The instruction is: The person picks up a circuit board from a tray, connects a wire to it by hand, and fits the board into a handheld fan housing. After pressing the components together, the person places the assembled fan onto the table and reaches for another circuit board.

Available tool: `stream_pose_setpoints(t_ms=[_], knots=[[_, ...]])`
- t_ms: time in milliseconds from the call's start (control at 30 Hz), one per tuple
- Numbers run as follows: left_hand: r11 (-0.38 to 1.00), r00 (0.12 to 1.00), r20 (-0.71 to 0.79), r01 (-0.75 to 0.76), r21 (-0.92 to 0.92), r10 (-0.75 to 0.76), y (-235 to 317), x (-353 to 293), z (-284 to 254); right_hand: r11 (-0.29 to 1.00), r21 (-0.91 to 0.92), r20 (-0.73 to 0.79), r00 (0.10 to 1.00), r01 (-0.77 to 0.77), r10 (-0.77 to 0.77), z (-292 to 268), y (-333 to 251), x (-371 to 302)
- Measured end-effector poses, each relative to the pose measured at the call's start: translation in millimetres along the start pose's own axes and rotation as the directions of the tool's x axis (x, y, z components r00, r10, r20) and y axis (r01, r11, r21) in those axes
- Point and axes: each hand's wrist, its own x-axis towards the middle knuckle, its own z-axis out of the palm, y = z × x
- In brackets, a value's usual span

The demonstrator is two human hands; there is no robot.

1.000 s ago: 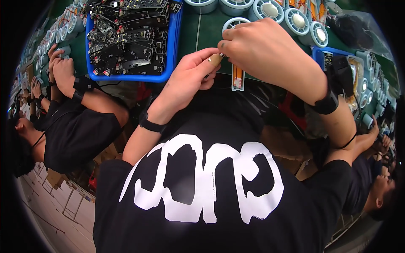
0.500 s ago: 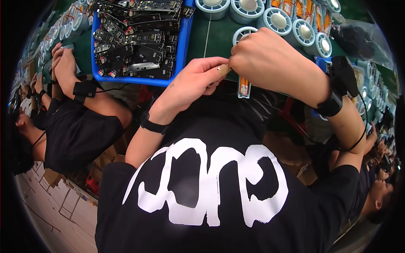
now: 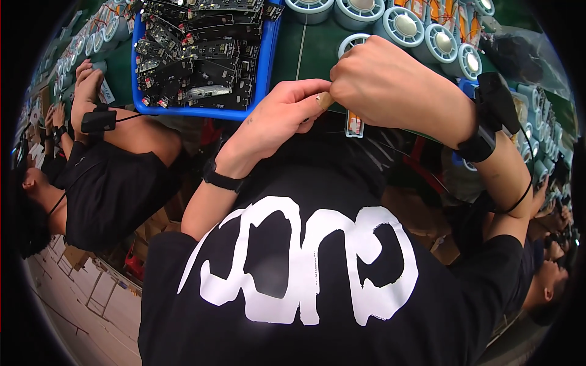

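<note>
My left hand (image 3: 278,119) is closed, its thumb and forefinger pinched together against the fingers of my right hand. A tan covering (image 3: 324,100) wraps the thumb tip. My right hand (image 3: 372,79) is curled into a fist with its back up, and its fingers are hidden from me. What the two hands pinch between them is too small or too covered to make out. Under the right hand lies a light-blue handheld fan (image 3: 352,43); its round head shows beyond the knuckles, and its opened handle (image 3: 354,124), with an orange part inside, pokes out on the near side.
A blue bin (image 3: 261,91) full of black circuit boards (image 3: 210,67) stands left of my hands on the green table (image 3: 299,46). Several light-blue fans (image 3: 404,27) line the far right. Clear plastic (image 3: 519,55) lies beyond them. Another person's hand (image 3: 88,79) works at the left.
My hands keep nearly the same pose, pressed together over the fan. At the left, the other person's arm has shifted, and a white card now shows beside it.
</note>
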Motion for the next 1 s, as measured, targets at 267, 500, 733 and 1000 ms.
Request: stream_pose_setpoints(t_ms=[267, 500, 733, 1000], knots=[[0.999, 1.000, -0.001, -0.008, 0.044, 0.008, 1, 1, 0, 0.998, -0.025, -0.034, 0.998, 0.053, -0.054, 4, 1, -1], [0.999, 1.000, -0.001, 0.008, 0.037, -0.008, 3, -1, -1, 0.997, -0.050, -0.007, 0.998, 0.065, -0.065, 5, 3, -5], [0.948, 0.989, -0.078, -0.146, -0.283, 0.129, -19, -3, 13, 0.935, 0.262, -0.346, 0.881, -0.239, 0.322, 19, -15, -24], [0.912, 0.960, -0.081, -0.279, -0.300, 0.267, -35, 4, 21, 0.792, 0.533, -0.542, 0.598, -0.298, 0.590, 62, -44, -29]])
